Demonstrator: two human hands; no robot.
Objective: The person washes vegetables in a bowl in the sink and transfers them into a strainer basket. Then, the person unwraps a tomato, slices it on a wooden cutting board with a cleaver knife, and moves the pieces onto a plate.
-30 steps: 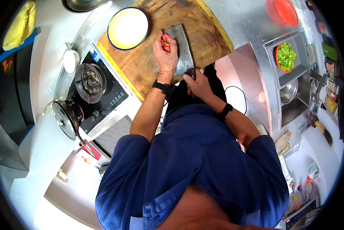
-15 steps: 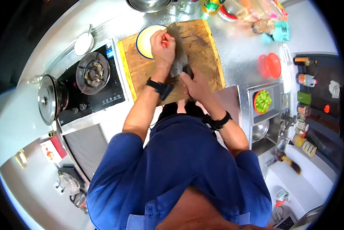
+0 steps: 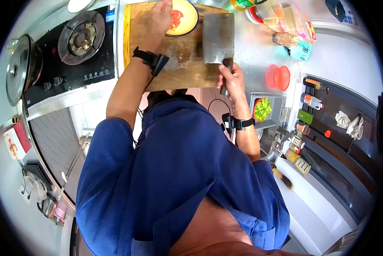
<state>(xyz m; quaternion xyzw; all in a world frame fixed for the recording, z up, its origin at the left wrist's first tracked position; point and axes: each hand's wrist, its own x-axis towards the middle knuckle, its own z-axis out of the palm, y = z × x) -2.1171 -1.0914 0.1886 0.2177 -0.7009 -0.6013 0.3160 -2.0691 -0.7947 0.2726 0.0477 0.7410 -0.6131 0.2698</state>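
Note:
My right hand (image 3: 233, 81) is wrapped around the dark handle of a cleaver (image 3: 218, 39), whose broad grey blade lies over the right side of the wooden cutting board (image 3: 174, 72). At the left rim of a yellow plate (image 3: 190, 23) with a dark blue edge is my left hand (image 3: 160, 19), its fingers closed at the rim and partly cut off by the top of the view. Red strips (image 3: 175, 19) of food lie in the plate, beside the left fingers. Wet marks and small bits dot the board between the two hands.
A gas burner (image 3: 81, 37) and a lidded pot (image 3: 17, 70) stand to the left. On the right are red bowls (image 3: 281, 77), a bowl of green vegetable pieces (image 3: 263, 109) at the sink, and several bottles. Packages (image 3: 293, 25) sit at the back right.
The cleaver has moved right, away from my left hand. The red food from my left hand now lies in the plate, which has shifted right on the board. The whole view has shifted too.

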